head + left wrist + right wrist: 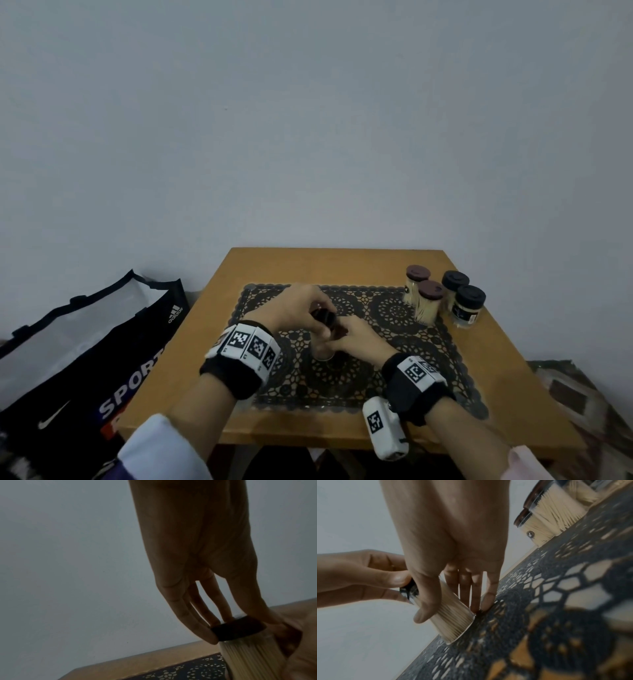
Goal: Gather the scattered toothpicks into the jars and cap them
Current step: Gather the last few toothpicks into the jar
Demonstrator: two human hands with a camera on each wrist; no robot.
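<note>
A clear jar (457, 623) packed with toothpicks stands on the black lace mat (394, 315) in the middle of the wooden table (212, 342). My right hand (450, 612) grips its body, thumb in front and fingers behind. My left hand (240, 623) pinches the dark cap (238, 631) sitting on the jar's mouth. In the head view the cap (323, 317) shows between my left hand (308, 308) and right hand (346, 337); the jar is mostly hidden there. No loose toothpicks show on the mat.
Several capped jars full of toothpicks stand at the back right: two brown-capped (426, 301) and two black-capped (467, 306). A dark sports bag (85, 359) sits on the floor to the left. The wall runs close behind the table.
</note>
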